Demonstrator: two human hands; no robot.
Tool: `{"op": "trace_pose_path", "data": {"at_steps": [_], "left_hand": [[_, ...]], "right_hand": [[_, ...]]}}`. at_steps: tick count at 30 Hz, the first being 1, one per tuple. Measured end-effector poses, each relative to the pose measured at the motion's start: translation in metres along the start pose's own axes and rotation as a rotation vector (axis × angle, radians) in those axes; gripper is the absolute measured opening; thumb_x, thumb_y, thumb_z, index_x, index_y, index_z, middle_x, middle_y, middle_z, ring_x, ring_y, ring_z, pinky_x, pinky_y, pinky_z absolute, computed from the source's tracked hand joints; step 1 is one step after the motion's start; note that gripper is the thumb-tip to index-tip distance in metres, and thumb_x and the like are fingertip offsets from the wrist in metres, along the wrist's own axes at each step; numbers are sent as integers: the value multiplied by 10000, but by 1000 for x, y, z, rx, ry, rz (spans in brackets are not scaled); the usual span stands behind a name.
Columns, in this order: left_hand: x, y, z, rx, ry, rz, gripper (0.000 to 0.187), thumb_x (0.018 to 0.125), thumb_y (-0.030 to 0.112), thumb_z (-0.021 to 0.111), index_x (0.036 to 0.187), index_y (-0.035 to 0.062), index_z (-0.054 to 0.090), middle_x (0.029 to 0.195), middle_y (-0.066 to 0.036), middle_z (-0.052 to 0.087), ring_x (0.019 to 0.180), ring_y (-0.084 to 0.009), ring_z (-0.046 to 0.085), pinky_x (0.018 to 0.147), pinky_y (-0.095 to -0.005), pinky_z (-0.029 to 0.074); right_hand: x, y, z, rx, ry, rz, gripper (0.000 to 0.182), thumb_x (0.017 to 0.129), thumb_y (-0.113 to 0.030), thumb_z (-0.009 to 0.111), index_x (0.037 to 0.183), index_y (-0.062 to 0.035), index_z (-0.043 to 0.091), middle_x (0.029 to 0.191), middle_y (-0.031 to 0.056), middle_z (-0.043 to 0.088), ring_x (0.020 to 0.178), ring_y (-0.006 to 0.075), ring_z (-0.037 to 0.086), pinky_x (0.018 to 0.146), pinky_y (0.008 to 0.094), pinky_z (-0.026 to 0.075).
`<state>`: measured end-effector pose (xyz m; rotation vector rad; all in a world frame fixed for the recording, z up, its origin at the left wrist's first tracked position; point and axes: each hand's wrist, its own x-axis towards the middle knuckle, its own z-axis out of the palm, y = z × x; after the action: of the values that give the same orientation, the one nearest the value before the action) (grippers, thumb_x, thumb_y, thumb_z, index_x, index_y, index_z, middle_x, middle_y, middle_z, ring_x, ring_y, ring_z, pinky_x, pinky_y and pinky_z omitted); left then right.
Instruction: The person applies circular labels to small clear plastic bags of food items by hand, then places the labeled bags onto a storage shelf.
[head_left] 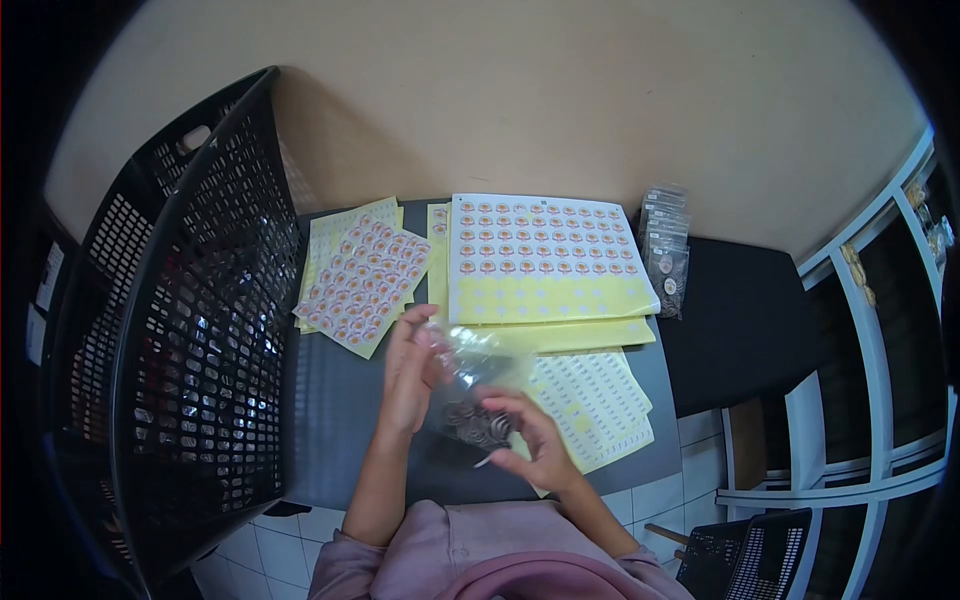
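A clear plastic bag (pixel 478 372) hangs tilted between my hands over the grey table. Dark, round-looking pieces (pixel 480 422) have gathered in its lower end; I cannot make out their exact kind. My left hand (pixel 408 375) grips the upper left edge of the bag, its fingertips slightly blurred. At the lower right side, my right hand (pixel 537 442) holds the bag between thumb and curled fingers. Just beyond the bag lies a stack of sticker sheets (pixel 545 240), some stickers peeled off to bare yellow backing. More sheets (pixel 590 410) lie beside my right hand.
Loose sticker sheets (pixel 365 285) overlap at the table's left. A tall black perforated basket (pixel 205 320) stands along the left side. Filled, labelled packets (pixel 667 250) stand in a row at the back right, near a black surface (pixel 735 320). White shelving (pixel 880 400) rises at far right.
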<state>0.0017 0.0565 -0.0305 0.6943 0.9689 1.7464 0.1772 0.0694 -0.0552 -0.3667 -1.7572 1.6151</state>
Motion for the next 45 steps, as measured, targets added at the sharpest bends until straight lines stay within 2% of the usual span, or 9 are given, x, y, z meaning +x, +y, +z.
{"op": "trace_pose_path", "data": {"at_steps": [3, 6, 13, 16, 19, 22, 26, 33, 45], "left_hand": [[4, -26, -9, 69, -285, -7, 325, 891, 247, 445, 1129, 28, 419, 921, -65, 556, 863, -153, 559, 738, -283, 476], [1, -44, -4, 96, -210, 33, 280, 888, 163, 442, 1108, -11, 440, 1029, -136, 555, 984, -223, 546, 830, -364, 468], [-1, -45, -3, -109, -47, -71, 241, 878, 58, 438, 1094, -44, 471, 1063, -167, 556, 992, -208, 545, 800, -299, 482], [0, -47, -8, 139, -83, 82, 246, 884, 69, 432, 1097, -47, 477, 1063, -172, 556, 1005, -206, 540, 794, -307, 488], [1, -40, -5, 210, 7, -36, 262, 883, 93, 445, 1111, -36, 462, 1093, -173, 539, 1023, -220, 531, 822, -334, 480], [4, -47, -6, 115, 17, 36, 271, 895, 89, 412, 1134, -35, 445, 1132, -171, 518, 1054, -222, 512, 851, -327, 459], [0, -49, 0, 79, -25, 121, 329, 897, 42, 326, 1209, -55, 369, 1213, -178, 452, 1151, -227, 423, 941, -323, 368], [-7, -46, 6, 122, -126, 206, 425, 856, 23, 233, 1263, -90, 283, 1266, -212, 388, 1195, -267, 368, 1009, -329, 269], [-10, -47, 6, 109, -145, 228, 478, 891, 199, 223, 1260, -97, 290, 1271, -214, 381, 1196, -268, 362, 1012, -338, 253]], "right_hand": [[1, 4, -16, 262, 74, 12, 413, 785, -137, 588, 1154, -10, 453, 1233, 106, 407, 1135, 187, 403, 932, 300, 329], [5, 6, -24, 246, 84, 66, 329, 837, -124, 503, 1142, -4, 466, 1209, 103, 429, 1118, 177, 410, 938, 286, 307], [19, 6, -26, 60, 219, 156, 207, 866, -122, 463, 1008, -8, 560, 1136, 89, 488, 1056, 155, 442, 880, 270, 341], [23, 5, -23, 12, 157, 218, 196, 869, -145, 473, 976, -17, 577, 1101, 80, 503, 1002, 141, 459, 824, 268, 369], [30, 10, -14, -56, 310, 137, 175, 843, -150, 515, 933, -18, 585, 1036, 82, 523, 943, 146, 483, 778, 255, 384], [36, 21, -9, -369, 704, -93, 104, 734, -59, 615, 824, -10, 599, 913, 107, 550, 858, 181, 530, 730, 246, 409], [48, 7, 17, -617, 731, -254, 121, 648, 21, 674, 741, -18, 606, 742, 90, 562, 694, 199, 563, 636, 276, 450], [66, 23, 34, -998, 727, -620, 145, 638, -4, 690, 747, -32, 598, 782, 75, 569, 650, 201, 585, 559, 277, 484], [68, 29, 36, -996, 721, -582, 143, 615, -14, 701, 712, -31, 597, 763, 69, 577, 658, 194, 590, 557, 270, 486]]}}
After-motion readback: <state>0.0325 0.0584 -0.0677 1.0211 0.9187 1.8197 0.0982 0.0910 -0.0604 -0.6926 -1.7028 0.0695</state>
